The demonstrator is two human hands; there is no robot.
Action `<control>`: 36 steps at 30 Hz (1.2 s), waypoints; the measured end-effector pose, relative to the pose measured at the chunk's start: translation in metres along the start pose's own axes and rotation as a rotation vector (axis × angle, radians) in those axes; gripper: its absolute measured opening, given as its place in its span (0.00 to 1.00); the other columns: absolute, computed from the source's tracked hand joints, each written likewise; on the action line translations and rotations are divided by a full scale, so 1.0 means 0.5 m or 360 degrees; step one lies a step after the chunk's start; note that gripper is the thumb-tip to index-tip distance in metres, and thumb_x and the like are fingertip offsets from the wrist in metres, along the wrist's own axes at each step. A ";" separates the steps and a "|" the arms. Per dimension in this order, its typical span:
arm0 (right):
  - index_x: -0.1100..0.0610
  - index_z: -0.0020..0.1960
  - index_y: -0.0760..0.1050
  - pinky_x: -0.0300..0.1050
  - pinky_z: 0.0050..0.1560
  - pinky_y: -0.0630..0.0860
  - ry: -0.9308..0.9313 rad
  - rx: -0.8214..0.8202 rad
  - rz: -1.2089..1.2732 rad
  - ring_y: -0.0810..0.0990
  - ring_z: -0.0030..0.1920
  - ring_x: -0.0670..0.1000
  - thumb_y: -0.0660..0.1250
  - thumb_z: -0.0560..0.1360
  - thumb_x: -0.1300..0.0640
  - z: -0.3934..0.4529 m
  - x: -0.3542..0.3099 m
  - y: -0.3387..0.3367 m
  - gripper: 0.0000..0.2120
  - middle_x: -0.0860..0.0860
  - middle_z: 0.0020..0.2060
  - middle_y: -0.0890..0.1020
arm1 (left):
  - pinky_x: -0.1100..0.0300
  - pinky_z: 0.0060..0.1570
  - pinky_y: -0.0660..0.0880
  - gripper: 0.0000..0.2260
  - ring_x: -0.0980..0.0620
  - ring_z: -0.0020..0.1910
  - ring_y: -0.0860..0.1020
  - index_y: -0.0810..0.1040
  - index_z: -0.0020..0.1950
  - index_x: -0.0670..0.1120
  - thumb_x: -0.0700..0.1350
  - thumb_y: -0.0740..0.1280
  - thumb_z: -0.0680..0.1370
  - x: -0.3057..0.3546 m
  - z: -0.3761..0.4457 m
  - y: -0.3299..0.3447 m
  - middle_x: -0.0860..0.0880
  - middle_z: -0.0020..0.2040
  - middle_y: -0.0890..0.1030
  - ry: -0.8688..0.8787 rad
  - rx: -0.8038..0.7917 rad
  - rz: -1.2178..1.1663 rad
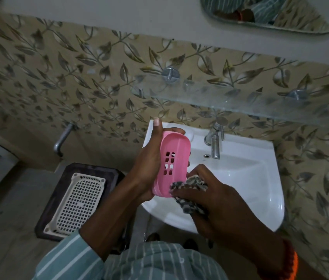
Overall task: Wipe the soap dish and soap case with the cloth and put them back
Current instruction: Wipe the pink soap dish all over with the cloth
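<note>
— Pink plastic, is that the soap case (172, 164)?

— Yes, an oval pink case with a grid of small square holes in its face. It is held upright over the left rim of the white basin (240, 178). No writing shows on it.

— Who holds it?

— The left hand (149, 164) grasps it, thumb along the far side and fingers wrapped round the back. The right hand (216, 201) clenches a patterned grey cloth (187, 188), whose bunched end touches the lower edge of the case.

— And around them?

— A chrome tap (215, 142) stands at the back of the basin. A glass shelf (240, 98) hangs on the leaf-patterned wall above. On the floor to the left, a white perforated tray (78, 201) lies on a dark mat (58, 188).
</note>
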State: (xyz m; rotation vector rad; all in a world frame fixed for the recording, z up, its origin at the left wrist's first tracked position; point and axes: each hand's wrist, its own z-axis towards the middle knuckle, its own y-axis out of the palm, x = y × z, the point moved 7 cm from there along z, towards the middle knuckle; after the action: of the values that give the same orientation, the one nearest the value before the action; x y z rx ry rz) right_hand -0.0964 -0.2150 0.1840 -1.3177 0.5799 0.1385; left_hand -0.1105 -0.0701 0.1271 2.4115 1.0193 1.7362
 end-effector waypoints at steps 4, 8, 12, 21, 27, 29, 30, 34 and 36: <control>0.51 0.55 0.80 0.45 0.26 0.76 -0.0228 -0.0095 -0.0498 0.76 0.38 0.53 0.71 0.69 0.61 0.015 -0.001 -0.031 0.15 0.55 0.50 0.77 | 0.47 0.49 0.82 0.34 0.42 0.43 0.84 0.85 0.56 0.50 0.76 0.55 0.76 -0.012 -0.008 -0.002 0.37 0.48 0.85 -0.0208 0.0036 0.0006; 0.53 0.58 0.76 0.46 0.25 0.76 -0.0099 -0.0039 -0.0614 0.78 0.36 0.53 0.69 0.73 0.58 0.058 0.023 -0.072 0.14 0.53 0.47 0.76 | 0.42 0.51 0.80 0.37 0.36 0.49 0.81 0.83 0.64 0.45 0.75 0.55 0.77 -0.032 -0.032 0.016 0.28 0.62 0.80 -0.0427 -0.0120 0.0009; 0.55 0.59 0.79 0.45 0.26 0.78 -0.0113 -0.0072 -0.0627 0.77 0.37 0.52 0.70 0.73 0.61 0.063 0.015 -0.062 0.14 0.57 0.51 0.75 | 0.42 0.53 0.79 0.37 0.37 0.48 0.82 0.83 0.64 0.46 0.74 0.55 0.77 -0.018 -0.029 0.009 0.30 0.57 0.83 -0.0377 -0.0081 0.0055; 0.47 0.55 0.80 0.43 0.28 0.76 -0.0287 -0.0320 -0.0322 0.78 0.40 0.49 0.67 0.68 0.59 0.027 -0.017 -0.025 0.17 0.52 0.54 0.75 | 0.50 0.47 0.80 0.33 0.46 0.38 0.82 0.84 0.54 0.46 0.72 0.54 0.79 -0.019 -0.019 -0.014 0.42 0.41 0.83 -0.0398 -0.0066 -0.0117; 0.54 0.56 0.79 0.43 0.24 0.73 -0.0259 -0.0264 -0.0855 0.75 0.40 0.52 0.72 0.69 0.60 0.070 0.025 -0.066 0.15 0.57 0.51 0.74 | 0.46 0.45 0.82 0.41 0.40 0.43 0.85 0.88 0.54 0.40 0.75 0.55 0.77 -0.064 -0.040 0.001 0.37 0.49 0.85 -0.0703 -0.0257 -0.0127; 0.55 0.55 0.77 0.47 0.24 0.75 -0.0330 -0.0287 -0.0916 0.75 0.41 0.55 0.71 0.70 0.60 0.072 0.021 -0.061 0.14 0.57 0.52 0.72 | 0.46 0.45 0.83 0.42 0.39 0.43 0.85 0.88 0.53 0.40 0.77 0.56 0.75 -0.074 -0.046 0.005 0.36 0.50 0.85 -0.0788 -0.0289 -0.0133; 0.56 0.55 0.76 0.48 0.24 0.75 -0.0363 -0.0278 -0.0915 0.73 0.40 0.54 0.70 0.71 0.60 0.075 0.016 -0.060 0.13 0.57 0.51 0.71 | 0.45 0.47 0.83 0.42 0.38 0.43 0.85 0.88 0.54 0.39 0.77 0.56 0.74 -0.079 -0.048 0.009 0.36 0.50 0.85 -0.0825 -0.0308 -0.0117; 0.58 0.53 0.76 0.47 0.24 0.74 -0.0421 -0.0254 -0.0816 0.73 0.39 0.53 0.68 0.73 0.57 0.090 -0.006 -0.065 0.10 0.57 0.51 0.72 | 0.45 0.49 0.81 0.45 0.37 0.44 0.84 0.86 0.58 0.38 0.78 0.56 0.74 -0.097 -0.060 0.023 0.34 0.51 0.85 -0.0979 -0.0373 -0.0078; 0.57 0.55 0.77 0.44 0.24 0.72 -0.0447 -0.0300 -0.0907 0.75 0.42 0.54 0.66 0.71 0.59 0.081 -0.010 -0.062 0.13 0.57 0.53 0.72 | 0.45 0.49 0.80 0.46 0.37 0.45 0.84 0.85 0.59 0.37 0.79 0.57 0.73 -0.097 -0.059 0.015 0.34 0.52 0.84 -0.0994 -0.0424 -0.0126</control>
State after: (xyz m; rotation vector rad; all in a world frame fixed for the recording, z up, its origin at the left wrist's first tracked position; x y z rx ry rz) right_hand -0.0746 -0.1840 0.2186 -1.5658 -0.0600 -0.0938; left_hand -0.1403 -0.1107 0.0999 2.4321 0.7272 0.9066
